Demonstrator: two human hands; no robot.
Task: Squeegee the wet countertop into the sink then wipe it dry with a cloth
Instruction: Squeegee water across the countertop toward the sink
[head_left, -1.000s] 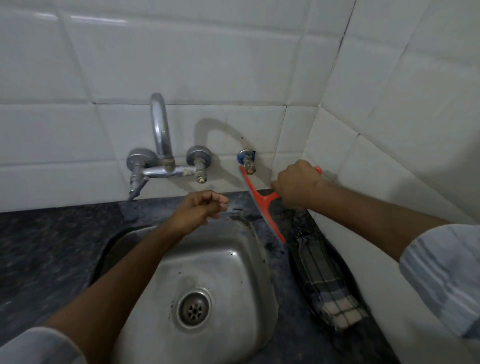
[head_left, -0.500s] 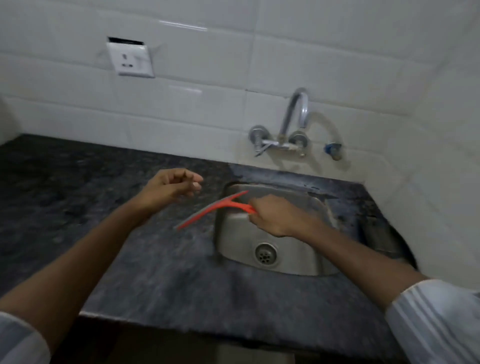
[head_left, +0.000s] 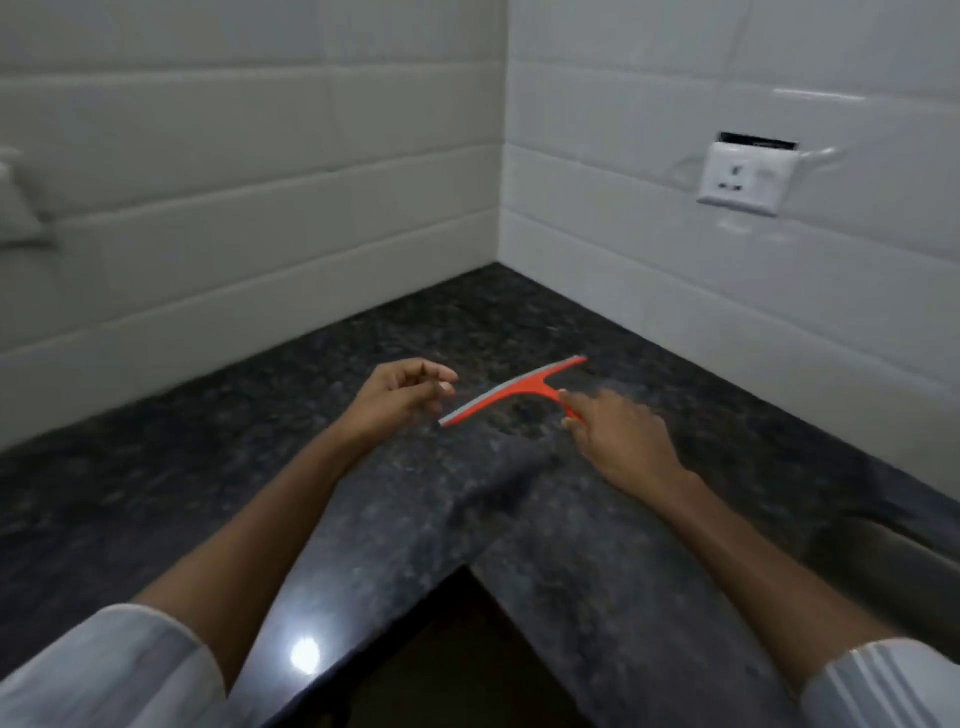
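My right hand (head_left: 618, 439) grips the handle of a red squeegee (head_left: 511, 392) with a grey rubber blade. The blade lies across the dark speckled countertop (head_left: 395, 499) near the inner corner of the tiled walls. My left hand (head_left: 402, 397) hovers just left of the blade's near end, fingers loosely curled and holding nothing. The sink and the cloth are out of view.
White tiled walls meet in a corner behind the counter. A white wall socket (head_left: 743, 179) hangs on the right wall. The L-shaped counter's inner front edge (head_left: 467, 569) lies between my forearms, with dark space below.
My view has swung left from the sink to the counter's corner. My right hand carried the squeegee from beside the tap, across the sink, to this corner. My left hand moved along with it.
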